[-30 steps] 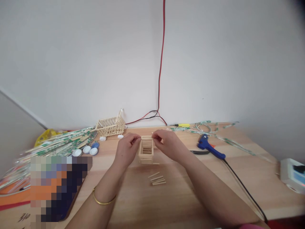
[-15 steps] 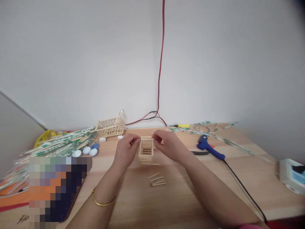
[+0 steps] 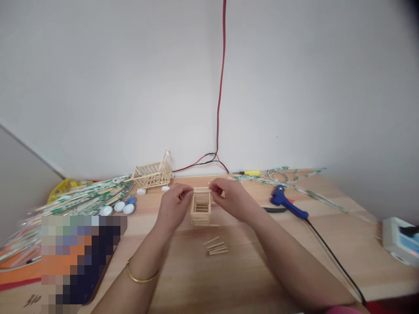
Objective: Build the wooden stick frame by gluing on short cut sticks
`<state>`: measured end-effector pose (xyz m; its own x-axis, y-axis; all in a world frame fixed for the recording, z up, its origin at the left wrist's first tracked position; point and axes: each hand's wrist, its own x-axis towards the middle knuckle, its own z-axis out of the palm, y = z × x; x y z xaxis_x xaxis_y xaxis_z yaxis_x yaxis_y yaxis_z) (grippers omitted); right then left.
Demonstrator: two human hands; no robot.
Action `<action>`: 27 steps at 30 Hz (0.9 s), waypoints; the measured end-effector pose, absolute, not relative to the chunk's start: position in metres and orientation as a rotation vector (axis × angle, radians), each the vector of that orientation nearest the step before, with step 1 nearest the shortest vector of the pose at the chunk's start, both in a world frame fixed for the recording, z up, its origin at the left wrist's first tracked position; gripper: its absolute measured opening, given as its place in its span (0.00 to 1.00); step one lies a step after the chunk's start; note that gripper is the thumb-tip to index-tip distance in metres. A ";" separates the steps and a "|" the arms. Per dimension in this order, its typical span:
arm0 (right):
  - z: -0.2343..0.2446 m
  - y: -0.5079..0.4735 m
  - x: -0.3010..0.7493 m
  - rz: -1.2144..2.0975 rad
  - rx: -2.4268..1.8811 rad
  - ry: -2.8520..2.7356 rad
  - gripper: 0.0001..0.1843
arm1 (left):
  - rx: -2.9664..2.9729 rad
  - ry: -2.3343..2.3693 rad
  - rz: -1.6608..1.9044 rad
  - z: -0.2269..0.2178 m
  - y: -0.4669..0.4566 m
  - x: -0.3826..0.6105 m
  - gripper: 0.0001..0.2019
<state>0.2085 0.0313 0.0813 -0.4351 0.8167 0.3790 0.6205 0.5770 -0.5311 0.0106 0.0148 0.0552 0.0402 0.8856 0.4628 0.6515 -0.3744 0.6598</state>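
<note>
Between my hands, in the middle of the table, is a small open frame of wooden sticks [image 3: 200,220], with several short sticks laid across its far end. My left hand [image 3: 173,205] pinches at the far left corner of this frame, thumb and forefinger closed. Opposite it, my right hand [image 3: 233,201] pinches at the far right corner in the same way. The fingertips cover the exact points of contact. Several loose short sticks [image 3: 216,247] lie on the table just in front of the frame.
A stick cart [image 3: 152,174] with white cap wheels stands at the back left. Near it are bottle caps [image 3: 119,206] and bagged sticks [image 3: 85,196]. On the right lie a blue glue gun [image 3: 288,203] with its cord, a black-handled tool [image 3: 275,210] and a power strip [image 3: 399,240].
</note>
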 end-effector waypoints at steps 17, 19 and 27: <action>0.113 -0.007 0.319 0.074 -1.506 -1.903 0.08 | 2.037 1.598 1.358 0.047 0.018 0.000 0.12; 0.105 -0.012 0.353 0.036 -1.684 -1.827 0.09 | 2.003 1.583 1.367 0.050 0.017 -0.001 0.13; 0.045 -0.011 0.431 0.031 -2.167 -1.880 0.14 | 1.798 1.589 1.341 0.060 0.008 -0.009 0.16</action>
